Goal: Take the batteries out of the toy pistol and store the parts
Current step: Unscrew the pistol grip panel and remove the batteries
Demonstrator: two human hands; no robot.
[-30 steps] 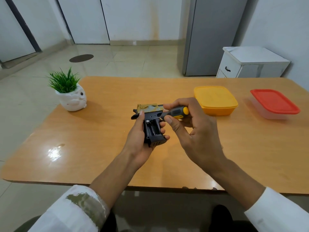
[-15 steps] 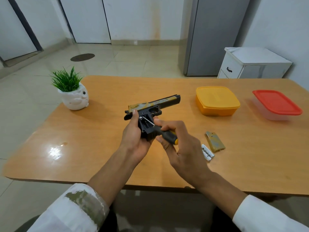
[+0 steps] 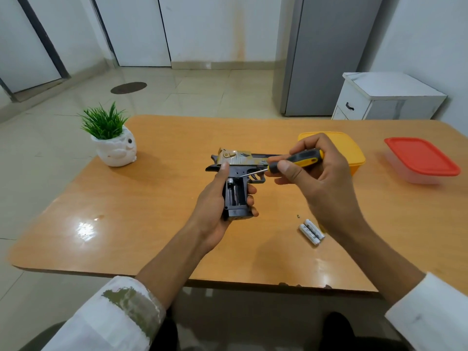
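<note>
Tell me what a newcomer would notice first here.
A toy pistol, battery bay open, held mid-table in the left hand. The right hand points a black-and-yellow screwdriver at its frame. Two white batteries lie on the table beside the right wrist.

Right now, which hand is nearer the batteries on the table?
Right. The right hand holds the screwdriver just beyond the batteries; the left hand grips the pistol farther off to their left.

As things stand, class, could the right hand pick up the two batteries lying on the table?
Likely not at once: the right hand grips the screwdriver, so it is occupied. The batteries themselves lie uncovered close by it, within easy reach.
</note>
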